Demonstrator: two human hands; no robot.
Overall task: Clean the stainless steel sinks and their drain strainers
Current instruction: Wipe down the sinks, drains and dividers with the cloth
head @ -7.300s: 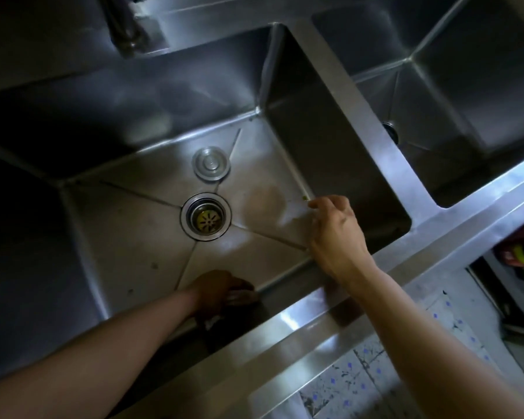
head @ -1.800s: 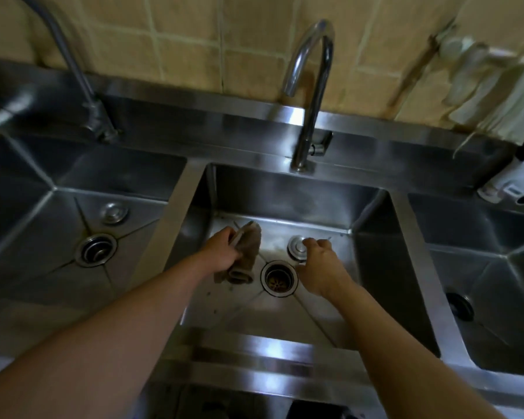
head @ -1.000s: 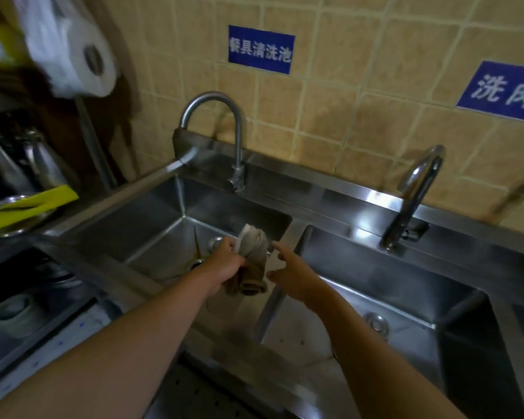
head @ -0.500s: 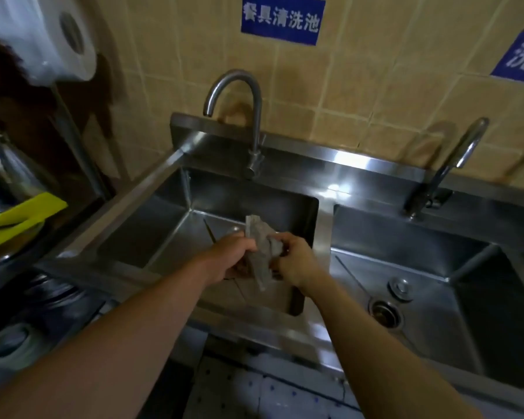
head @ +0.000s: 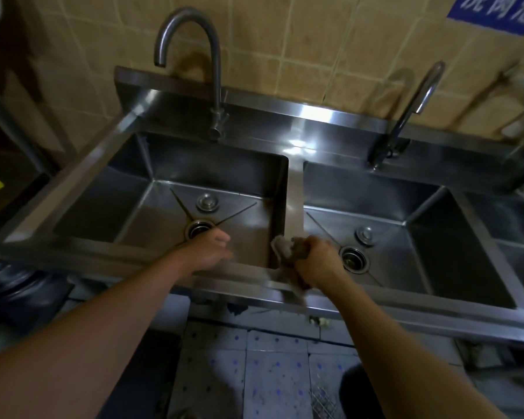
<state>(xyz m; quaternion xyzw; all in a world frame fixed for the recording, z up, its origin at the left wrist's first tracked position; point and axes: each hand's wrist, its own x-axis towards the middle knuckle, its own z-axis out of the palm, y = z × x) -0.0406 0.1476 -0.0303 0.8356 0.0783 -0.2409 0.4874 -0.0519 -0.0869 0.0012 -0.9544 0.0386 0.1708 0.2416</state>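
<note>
Two stainless steel sinks lie side by side: the left sink (head: 127, 189) and the middle sink (head: 421, 237). Each has a drain (head: 198, 229) (head: 353, 259) with its strainer plug (head: 207, 202) (head: 366, 234) lying loose behind it. My right hand (head: 318, 261) grips a crumpled grey-brown cloth (head: 285, 247) over the divider between the sinks, near the front rim. Over the left sink, close to its drain, my left hand (head: 212, 247) hovers with loosely curled fingers and holds nothing.
A gooseneck faucet (head: 191, 55) stands behind the left sink and another faucet (head: 406, 113) behind the middle one. A third basin (head: 521, 237) is cut off at the right. Below the front rim shows a tiled floor (head: 270, 373). A blue sign (head: 496, 12) hangs on the tiled wall.
The cloth has passed from both hands to my right hand alone, which moved right over the divider. My left hand let go and dropped toward the left drain. The view tilted down.
</note>
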